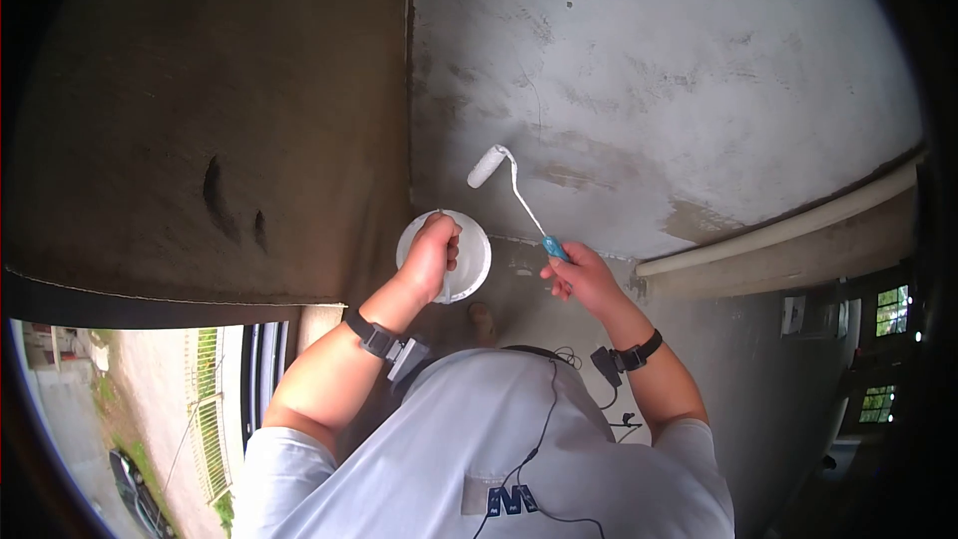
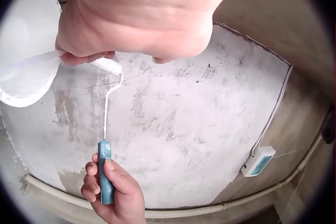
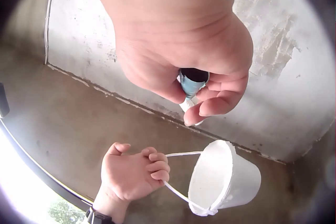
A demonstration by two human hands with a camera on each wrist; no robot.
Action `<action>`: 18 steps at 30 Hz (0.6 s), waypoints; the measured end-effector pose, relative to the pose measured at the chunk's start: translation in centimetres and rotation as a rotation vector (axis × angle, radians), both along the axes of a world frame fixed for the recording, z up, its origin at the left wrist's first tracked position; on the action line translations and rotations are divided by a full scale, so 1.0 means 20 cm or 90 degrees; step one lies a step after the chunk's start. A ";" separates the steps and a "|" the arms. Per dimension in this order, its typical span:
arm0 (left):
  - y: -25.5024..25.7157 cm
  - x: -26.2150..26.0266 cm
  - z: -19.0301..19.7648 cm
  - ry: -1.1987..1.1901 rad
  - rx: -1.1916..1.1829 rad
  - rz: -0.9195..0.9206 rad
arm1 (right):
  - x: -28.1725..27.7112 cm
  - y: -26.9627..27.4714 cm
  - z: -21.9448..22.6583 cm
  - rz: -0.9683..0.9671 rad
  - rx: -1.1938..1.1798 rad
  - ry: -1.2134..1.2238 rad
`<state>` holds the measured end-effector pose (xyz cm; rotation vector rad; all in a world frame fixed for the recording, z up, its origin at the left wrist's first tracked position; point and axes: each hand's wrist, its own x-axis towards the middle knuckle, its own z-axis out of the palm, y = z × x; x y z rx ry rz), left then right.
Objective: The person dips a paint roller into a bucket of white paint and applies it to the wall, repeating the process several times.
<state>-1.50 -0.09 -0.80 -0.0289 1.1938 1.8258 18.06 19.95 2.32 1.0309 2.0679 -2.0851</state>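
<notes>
My left hand (image 1: pixel 433 252) grips the handle of a white bucket (image 3: pixel 247 181), fingers curled round the thin white bail. The bucket hangs from it, its inside coated white. In my right hand (image 1: pixel 584 279) is a small paint roller (image 1: pixel 487 168), held by its blue-green handle (image 2: pixel 106 174) with the thumb along it. The roller's bent wire frame (image 2: pixel 106 109) is smeared white, and its white sleeve points up toward the wall. In the right wrist view the hand hides most of the roller; only the handle's end and a bit of white show.
A patchy white-coated wall (image 1: pixel 679 60) rises ahead, meeting a bare brown wall (image 1: pixel 249 90) at a corner on the left. A pale pipe (image 1: pixel 778 215) runs along the white wall's base. A white box (image 2: pixel 259 161) is fixed to the wall. Bright outdoors shows at lower left.
</notes>
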 end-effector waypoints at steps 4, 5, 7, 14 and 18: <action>0.00 -0.01 0.03 0.029 -0.023 -0.018 | -0.21 0.09 0.00 0.064 0.037 -0.018; -0.01 -0.02 0.03 0.043 -0.042 -0.032 | -0.27 0.12 -0.01 0.068 0.036 -0.015; -0.01 -0.02 0.03 0.065 -0.062 -0.051 | -0.36 0.16 -0.06 0.082 0.039 -0.011; -0.04 -0.03 0.03 0.104 -0.063 -0.038 | -0.59 0.30 -0.27 0.103 0.105 -0.039; -0.05 -0.01 0.05 0.113 -0.051 -0.009 | -0.65 0.34 -0.44 0.114 0.321 -0.018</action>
